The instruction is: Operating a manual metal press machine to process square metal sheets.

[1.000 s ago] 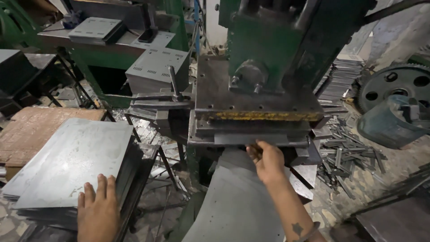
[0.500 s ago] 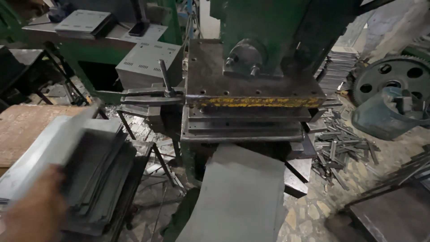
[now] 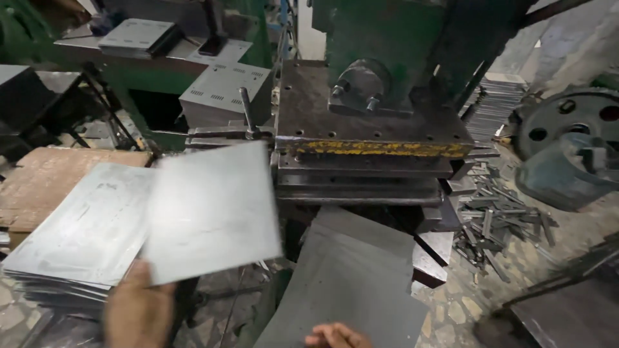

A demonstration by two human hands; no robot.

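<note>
Your right hand (image 3: 335,336) shows only its fingertips at the bottom edge, so its grip cannot be told. Your left hand (image 3: 137,309) pinches a blurred metal sheet (image 3: 209,209), lifted over the sheet stack (image 3: 77,232), beside the green press (image 3: 374,129).

You had no packages, labels, signs or screens before you; only bare metal and machinery showed.
</note>
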